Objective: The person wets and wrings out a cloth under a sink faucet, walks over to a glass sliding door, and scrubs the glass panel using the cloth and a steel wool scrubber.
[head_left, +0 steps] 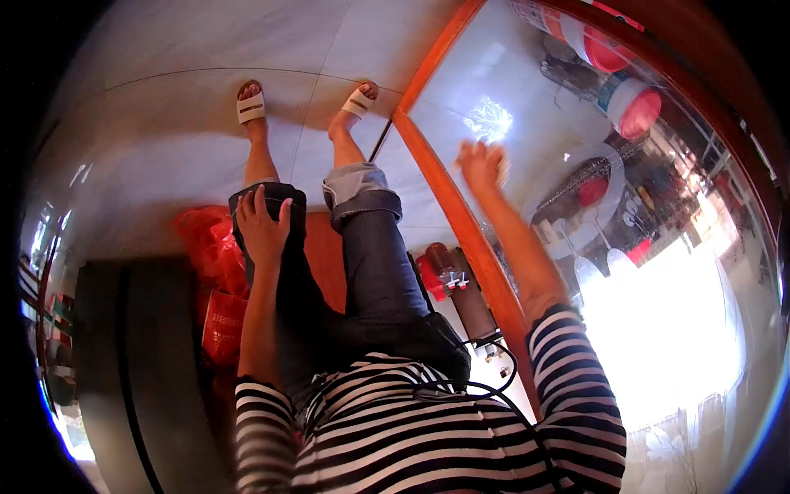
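Note:
My left hand (262,221) lies on the left knee of my dark rolled-up jeans (370,255), its fingers spread and nothing in it. Out to the right, my right hand (483,167) is against or just over a glass panel (527,99) with an orange-brown wooden frame (444,181). Its fingers are curled and slightly blurred. A small pale edge shows beside them, too indistinct to name. Just beyond that hand, a bright white flower pattern (489,119) shows on the glass.
Tubs with red lids (640,114) show at the glass's upper right, near strong glare (666,329). A red plastic bag (210,243) and a dark sofa-like block (148,362) are at my left. A black cable (502,391) crosses my waist. Pale tiles (197,107) lie underfoot.

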Demonstrator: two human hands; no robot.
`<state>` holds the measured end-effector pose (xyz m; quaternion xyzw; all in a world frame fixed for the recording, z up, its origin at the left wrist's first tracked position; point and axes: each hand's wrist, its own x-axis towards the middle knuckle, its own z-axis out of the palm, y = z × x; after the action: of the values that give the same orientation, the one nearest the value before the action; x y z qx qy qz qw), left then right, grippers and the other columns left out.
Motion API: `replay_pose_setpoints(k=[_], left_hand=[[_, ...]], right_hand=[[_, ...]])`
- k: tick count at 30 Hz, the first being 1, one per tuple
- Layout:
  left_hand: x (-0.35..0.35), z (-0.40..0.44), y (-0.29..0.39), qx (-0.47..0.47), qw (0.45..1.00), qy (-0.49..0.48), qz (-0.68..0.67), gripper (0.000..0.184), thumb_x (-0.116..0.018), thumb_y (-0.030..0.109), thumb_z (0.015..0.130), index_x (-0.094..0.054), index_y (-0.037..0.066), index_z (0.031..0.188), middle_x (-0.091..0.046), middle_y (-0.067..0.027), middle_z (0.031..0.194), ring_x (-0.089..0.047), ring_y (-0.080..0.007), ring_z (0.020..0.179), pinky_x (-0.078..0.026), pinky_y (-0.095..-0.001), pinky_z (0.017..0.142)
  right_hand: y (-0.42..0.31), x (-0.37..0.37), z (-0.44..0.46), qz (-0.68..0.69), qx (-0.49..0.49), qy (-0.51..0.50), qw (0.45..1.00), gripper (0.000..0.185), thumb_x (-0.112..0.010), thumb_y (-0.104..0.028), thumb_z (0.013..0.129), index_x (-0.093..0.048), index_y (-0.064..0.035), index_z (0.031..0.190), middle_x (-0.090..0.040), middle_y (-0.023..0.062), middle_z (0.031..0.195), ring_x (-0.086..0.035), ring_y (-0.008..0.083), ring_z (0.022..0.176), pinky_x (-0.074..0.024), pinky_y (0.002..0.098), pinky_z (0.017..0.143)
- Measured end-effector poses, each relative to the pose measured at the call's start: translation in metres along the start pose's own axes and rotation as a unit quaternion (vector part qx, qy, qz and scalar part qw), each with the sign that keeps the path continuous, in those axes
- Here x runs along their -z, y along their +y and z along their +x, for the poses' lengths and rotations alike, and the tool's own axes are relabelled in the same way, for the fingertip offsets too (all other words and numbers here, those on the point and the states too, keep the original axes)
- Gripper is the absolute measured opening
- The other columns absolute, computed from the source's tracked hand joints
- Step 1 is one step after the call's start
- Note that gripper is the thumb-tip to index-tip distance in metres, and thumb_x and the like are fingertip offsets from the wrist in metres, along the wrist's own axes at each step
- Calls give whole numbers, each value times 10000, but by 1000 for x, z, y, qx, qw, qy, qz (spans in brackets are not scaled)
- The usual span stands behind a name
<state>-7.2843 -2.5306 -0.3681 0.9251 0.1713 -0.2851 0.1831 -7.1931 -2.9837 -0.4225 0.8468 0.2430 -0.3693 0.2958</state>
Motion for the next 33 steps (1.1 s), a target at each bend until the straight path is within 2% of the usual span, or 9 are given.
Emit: replay_pose_setpoints(k=[5, 11, 12, 14, 17, 20, 26, 30, 33], left_hand=[[0, 5, -2, 4, 1000, 10, -2, 579, -615, 441, 821, -507, 16, 1198, -508, -213, 1194, -428, -408, 1177, -343, -470, 1005], [1, 11, 1, -17, 999, 1, 43, 589, -600, 462, 828, -502, 19, 1203, -517, -193, 1189, -436, -400, 1172, -349, -467, 1003], [3, 13, 4, -17, 998, -10, 64, 592, -592, 469, 830, -505, 17, 1201, -518, -197, 1188, -440, -393, 1172, -350, -462, 1005], [4, 12, 4, -21, 997, -22, 65, 593, -585, 473, 834, -505, 16, 1203, -520, -200, 1187, -442, -388, 1172, -347, -456, 1008], [-1, 19, 6, -21, 997, -29, 72, 592, -579, 473, 838, -504, 16, 1207, -522, -206, 1182, -447, -384, 1168, -344, -451, 1011], [5, 19, 7, -10, 996, -49, 80, 586, -580, 468, 839, -507, 17, 1205, -523, -209, 1183, -449, -382, 1165, -341, -451, 1011], [8, 26, 8, -3, 997, -53, 58, 573, -619, 453, 812, -533, 10, 1165, -526, -207, 1142, -475, -385, 1104, -359, -458, 977], [2, 30, 9, -8, 997, -46, 65, 580, -615, 458, 812, -530, 17, 1179, -521, -211, 1178, -455, -388, 1143, -352, -463, 985], [4, 27, 10, -8, 995, -54, 83, 579, -612, 459, 813, -529, 24, 1186, -524, -212, 1180, -452, -390, 1150, -346, -464, 992]], right_hand=[[-7, 4, -19, -19, 105, -33, 994, 369, -573, -353, 770, -596, -175, 1093, -526, 30, 1078, -435, 262, 1074, -363, 574, 815], [210, 98, 134, -191, -172, 152, 955, 406, -473, -363, 884, -538, -95, 1182, -477, 86, 1253, -363, 320, 1217, -259, 568, 1008], [246, 119, 151, -170, -173, 305, 921, 392, -525, -337, 858, -549, -143, 1197, -447, 81, 1303, -374, 341, 1215, -282, 660, 931], [275, 170, 163, -170, -177, 303, 921, 364, -492, -226, 861, -553, -284, 1215, -496, 56, 1225, -421, 317, 1150, -309, 681, 833], [255, 137, 189, -212, -201, 258, 921, 375, -493, -216, 852, -564, -349, 1195, -495, 42, 1216, -390, 330, 1170, -318, 695, 793], [179, 44, 214, -144, -189, 218, 947, 311, -495, -193, 825, -600, -173, 1118, -506, 39, 1149, -416, 326, 1115, -358, 630, 725], [-39, -48, 104, -11, 56, -17, 998, 270, -512, -312, 829, -613, -183, 1043, -485, 18, 1128, -401, 267, 1082, -317, 553, 816], [-42, -43, 85, 27, 167, -38, 985, 270, -526, -327, 822, -572, -160, 1028, -501, 36, 1054, -424, 274, 1013, -311, 514, 804], [36, -45, 161, 57, -94, 62, 992, 233, -538, -292, 819, -597, -146, 990, -501, 78, 1048, -467, 294, 955, -340, 502, 767]])
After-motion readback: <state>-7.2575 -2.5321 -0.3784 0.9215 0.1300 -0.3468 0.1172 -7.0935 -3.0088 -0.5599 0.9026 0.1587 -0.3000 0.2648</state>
